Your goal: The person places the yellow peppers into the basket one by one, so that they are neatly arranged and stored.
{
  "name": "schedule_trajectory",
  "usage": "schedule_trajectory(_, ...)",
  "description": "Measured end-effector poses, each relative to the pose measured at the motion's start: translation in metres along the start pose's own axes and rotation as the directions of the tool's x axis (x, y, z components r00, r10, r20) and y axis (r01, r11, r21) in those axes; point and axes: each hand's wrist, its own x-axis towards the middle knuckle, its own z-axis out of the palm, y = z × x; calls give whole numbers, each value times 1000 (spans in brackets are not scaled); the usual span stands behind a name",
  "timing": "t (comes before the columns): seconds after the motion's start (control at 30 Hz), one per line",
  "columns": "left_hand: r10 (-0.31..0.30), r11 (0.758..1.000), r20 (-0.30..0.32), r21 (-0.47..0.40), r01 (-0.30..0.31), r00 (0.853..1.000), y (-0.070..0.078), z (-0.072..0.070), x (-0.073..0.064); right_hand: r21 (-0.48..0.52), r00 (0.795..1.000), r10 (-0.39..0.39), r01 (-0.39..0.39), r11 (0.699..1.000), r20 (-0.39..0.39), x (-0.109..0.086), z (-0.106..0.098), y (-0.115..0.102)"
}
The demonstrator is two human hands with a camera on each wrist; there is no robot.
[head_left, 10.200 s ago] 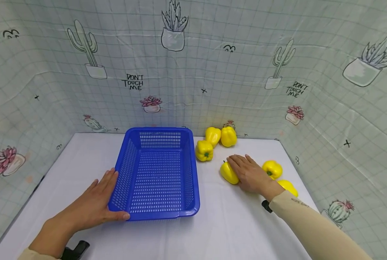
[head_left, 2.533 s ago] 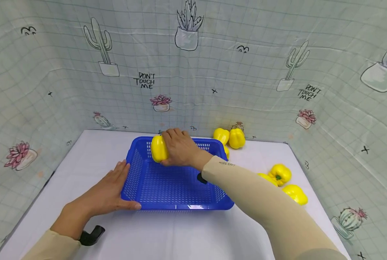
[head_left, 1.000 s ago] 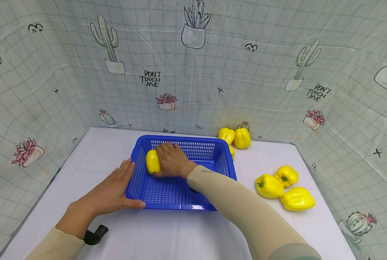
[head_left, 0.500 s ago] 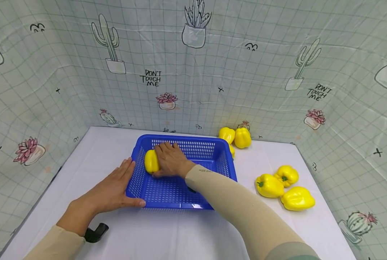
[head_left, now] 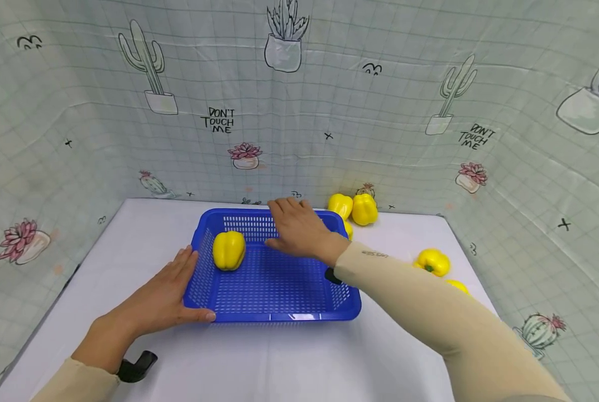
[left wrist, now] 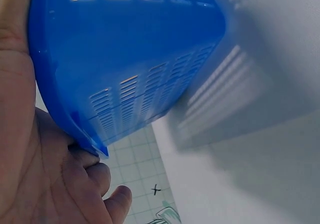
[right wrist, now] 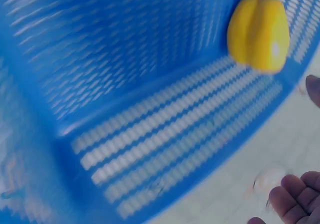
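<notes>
Lifted off the yellow pepper (head_left: 229, 250), now set inside the blue basket (head_left: 244, 317) at 10 o'clock, the right hand (head_left: 301, 230) is held empty and loosely open at 1 o'clock, the basket being touched at 9 o'clock by the straight-fingered left hand (head_left: 153, 296); this placing seems finished, and a loose pepper (head_left: 434, 260) at 3 o'clock should probably be fetched.

Wht tbl (head_left: 299, 360) w/ gridded cactus-print curtain (head_left: 299, 111) behind & both sides.

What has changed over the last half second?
The right hand has let go of the yellow bell pepper and moved off to the right, leaving it in the left part of the blue plastic basket. The left hand stays against the basket's left side.
</notes>
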Motion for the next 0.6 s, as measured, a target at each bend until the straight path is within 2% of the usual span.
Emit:
schedule_trajectory(0.13, -4, 1000, 5, -10, 4, 1000, -1, 0, -1, 6, 998, 47, -47, 999, -50, -38, -11, 37)
schedule_trajectory(0.3, 3, 1000, 3, -19, -3, 1000, -1, 1, -1, -11, 986, 138, -139, 990, -89, -98, -10, 82)
schedule_trajectory(0.43, 11, 1000, 1, -22, -11, 1000, -1, 2, 0, -49, 977, 212, -214, 976, -36, -148, 2, 112)
schedule_trajectory(0.6, -2, 1000, 7, -18, 2, 1000, -1, 0, 0, -60, 974, 224, -222, 973, 27, -199, 21, 134)
